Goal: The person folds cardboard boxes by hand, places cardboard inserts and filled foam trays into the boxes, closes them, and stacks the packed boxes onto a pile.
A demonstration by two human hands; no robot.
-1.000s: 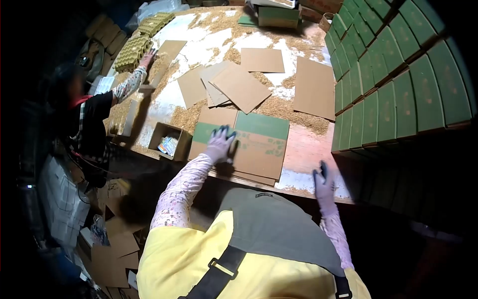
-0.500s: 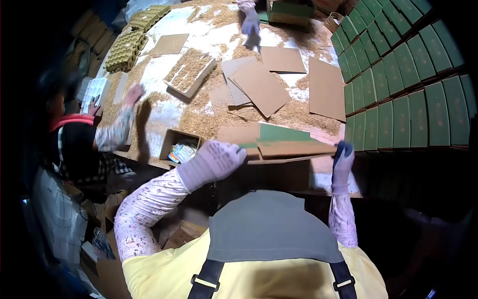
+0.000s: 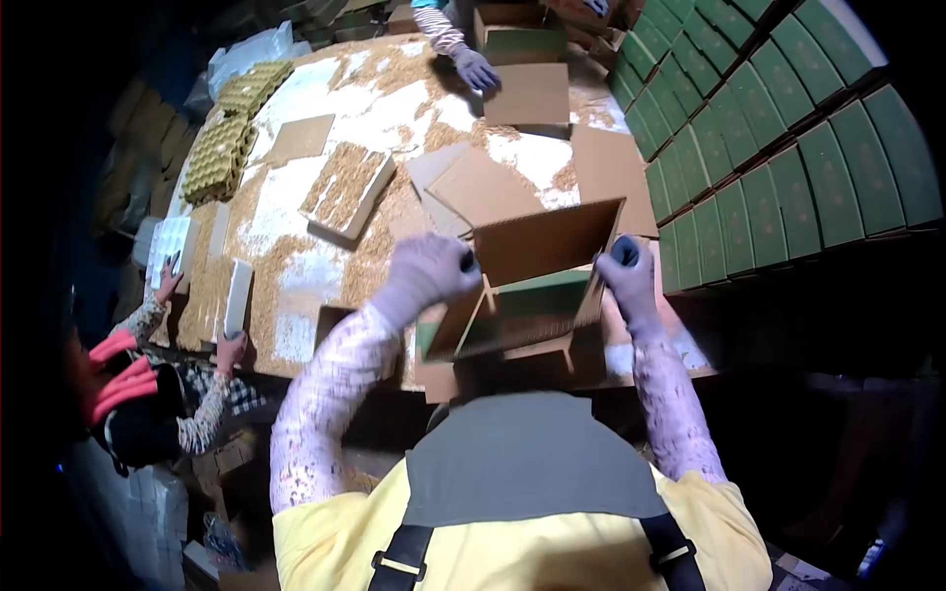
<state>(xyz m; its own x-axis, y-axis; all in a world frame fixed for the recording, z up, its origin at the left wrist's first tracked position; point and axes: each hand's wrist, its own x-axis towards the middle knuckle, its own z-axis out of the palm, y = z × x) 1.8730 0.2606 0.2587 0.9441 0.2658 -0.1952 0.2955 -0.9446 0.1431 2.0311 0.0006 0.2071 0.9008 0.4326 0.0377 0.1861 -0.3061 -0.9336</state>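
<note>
An opened-out cardboard box (image 3: pixel 542 241), brown inside with some green on it, stands at the table's near edge in front of me. My left hand (image 3: pixel 426 278), in a pale glove, is closed on the box's left side. The gloved right hand (image 3: pixel 629 281) is closed on its right upper edge. Between my hands the box's walls stand up and its top gapes. Brown flaps hang toward me at the lower front.
Green boxes (image 3: pixel 778 177) are stacked along the right. Sawdust-like litter, flat cardboard sheets (image 3: pixel 483 187) and a filled tray (image 3: pixel 347 187) cover the table. A person at left handles white trays (image 3: pixel 236 295); another person's gloved hand (image 3: pixel 476 71) touches cardboard at the back.
The flattened box between my hands has spread open into an upright shape. The person at left now holds a white tray, and the far hand has moved onto a cardboard sheet.
</note>
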